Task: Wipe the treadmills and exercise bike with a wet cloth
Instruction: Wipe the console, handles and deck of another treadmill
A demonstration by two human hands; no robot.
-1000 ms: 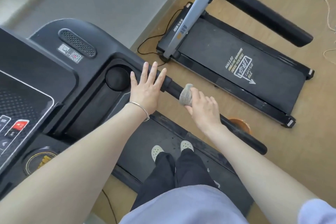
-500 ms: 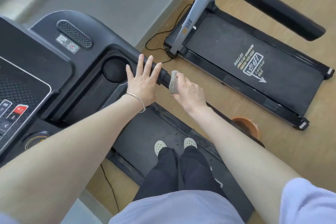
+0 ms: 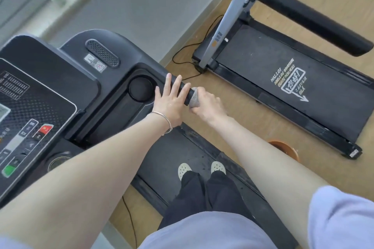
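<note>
Person stands on the belt of the near black treadmill [image 3: 178,153], both arms stretched to its right-hand black foam handrail [image 3: 185,92], where the rail meets the console.

Right hand [image 3: 208,107] wraps a small grey wet cloth [image 3: 194,99] around the handrail, fingers curled over cloth and rail together. Gripping it like that likely lets the cloth rub the whole round of the foam in 1 pass rather than just the top. Cloth sits at the console end of the rail, just beside the left hand.

Left hand [image 3: 172,103] lies flat on the rail joint and console edge, fingers straight and spread, holding nothing. It looks like a brace: steadies the body and the rail while the other hand scrubs. Thin silver bangle [image 3: 165,120] on that wrist.

Round black cup holder recess [image 3: 140,88] is just left of the flat hand, untouched by cloth. Control panel with red and green buttons [image 3: 26,133] further left.

Second black treadmill with white printed belt logo [image 3: 291,85] stands well apart on the wooden floor [image 3: 334,6], parallel; its thick black handlebar [image 3: 303,12] crosses the top of the view. Orange-brown basin [image 3: 287,148] sits on the floor between the 2 machines, partly hidden by the right forearm, probably kept close for rinsing the cloth. No exercise bike in view.

Judgement: handrail wipe in progress; second treadmill and bike probably not yet done.
</note>
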